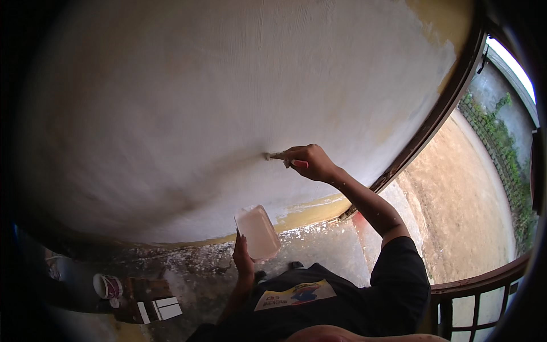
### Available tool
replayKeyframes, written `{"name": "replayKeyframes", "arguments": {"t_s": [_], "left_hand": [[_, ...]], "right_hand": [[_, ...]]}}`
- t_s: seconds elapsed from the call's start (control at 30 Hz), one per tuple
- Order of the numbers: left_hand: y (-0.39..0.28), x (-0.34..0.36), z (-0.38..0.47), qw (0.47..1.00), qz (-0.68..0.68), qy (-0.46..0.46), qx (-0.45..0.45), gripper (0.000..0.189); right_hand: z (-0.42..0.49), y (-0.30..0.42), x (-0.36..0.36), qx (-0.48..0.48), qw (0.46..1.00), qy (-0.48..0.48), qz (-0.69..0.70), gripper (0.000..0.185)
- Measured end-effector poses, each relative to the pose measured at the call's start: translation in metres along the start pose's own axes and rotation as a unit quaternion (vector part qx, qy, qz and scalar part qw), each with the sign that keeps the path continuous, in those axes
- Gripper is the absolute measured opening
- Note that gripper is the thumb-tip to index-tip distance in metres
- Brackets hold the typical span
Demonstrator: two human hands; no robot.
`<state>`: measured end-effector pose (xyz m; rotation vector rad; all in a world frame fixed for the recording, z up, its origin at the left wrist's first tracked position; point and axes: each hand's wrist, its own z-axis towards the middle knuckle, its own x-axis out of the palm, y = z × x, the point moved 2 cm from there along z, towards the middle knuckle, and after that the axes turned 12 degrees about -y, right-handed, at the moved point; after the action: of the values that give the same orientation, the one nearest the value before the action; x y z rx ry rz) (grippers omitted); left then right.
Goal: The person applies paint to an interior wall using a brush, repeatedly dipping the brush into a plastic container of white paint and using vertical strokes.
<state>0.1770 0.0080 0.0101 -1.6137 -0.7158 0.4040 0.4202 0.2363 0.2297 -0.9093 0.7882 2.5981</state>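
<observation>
My right hand (313,163) grips a paintbrush (277,156) with a reddish handle end. Its bristles meet, or come very close to, the whitish painted wall (230,98). Lower down, my left hand (242,253) holds a shallow plastic tray (258,233) by its left side. The tray's inside looks pale pinkish, and how much paint it holds cannot be told. Yellow older paint (314,210) shows along the wall's bottom edge and in the upper right corner. Small pale specks dot my right forearm.
Beneath the wall lies a paint-spattered concrete floor (324,243). A bucket (107,286) and white rectangular pieces (167,308) sit at lower left, beside brown wooden items. To the right, a dark door frame (427,137) borders bare ground outdoors (466,192). A paned door or window (466,310) stands at lower right.
</observation>
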Motion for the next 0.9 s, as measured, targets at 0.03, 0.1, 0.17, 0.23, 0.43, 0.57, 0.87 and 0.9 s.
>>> {"name": "replayKeyframes", "arguments": {"t_s": [0.03, 0.1, 0.17, 0.23, 0.43, 0.57, 0.87, 0.9], "left_hand": [[0.001, -0.001, 0.002, 1.0, -0.003, -0.005, -0.002, 0.051], [0.002, 0.0, 0.005, 1.0, -0.01, 0.003, -0.009, 0.053], [-0.001, 0.002, 0.005, 1.0, -0.013, 0.006, -0.024, 0.055], [-0.008, 0.007, 0.001, 0.999, -0.018, 0.013, -0.049, 0.055], [0.007, 0.014, 0.008, 0.999, -0.025, 0.037, -0.009, 0.056], [0.004, 0.022, 0.004, 0.998, -0.047, 0.044, -0.011, 0.056], [-0.013, 0.025, -0.002, 0.999, -0.036, 0.034, -0.002, 0.055], [-0.015, 0.024, -0.002, 0.999, -0.025, 0.031, 0.012, 0.054]], "right_hand": [[0.018, 0.01, -0.018, -0.001, 1.0, 0.002, 0.018, 0.017], [0.047, 0.022, -0.058, -0.041, 0.999, -0.008, 0.019, 0.01], [0.076, 0.044, -0.096, -0.073, 0.996, -0.032, 0.043, 0.007], [0.1, 0.068, -0.13, -0.087, 0.995, -0.039, 0.005, 0.006], [0.147, 0.118, -0.187, -0.16, 0.973, -0.149, -0.078, 0.018], [0.159, 0.138, -0.2, -0.241, 0.929, -0.207, -0.189, 0.027], [0.135, 0.116, -0.132, -0.337, 0.821, -0.318, -0.334, 0.012], [0.129, 0.106, -0.12, -0.327, 0.826, -0.313, -0.335, 0.013]]}}
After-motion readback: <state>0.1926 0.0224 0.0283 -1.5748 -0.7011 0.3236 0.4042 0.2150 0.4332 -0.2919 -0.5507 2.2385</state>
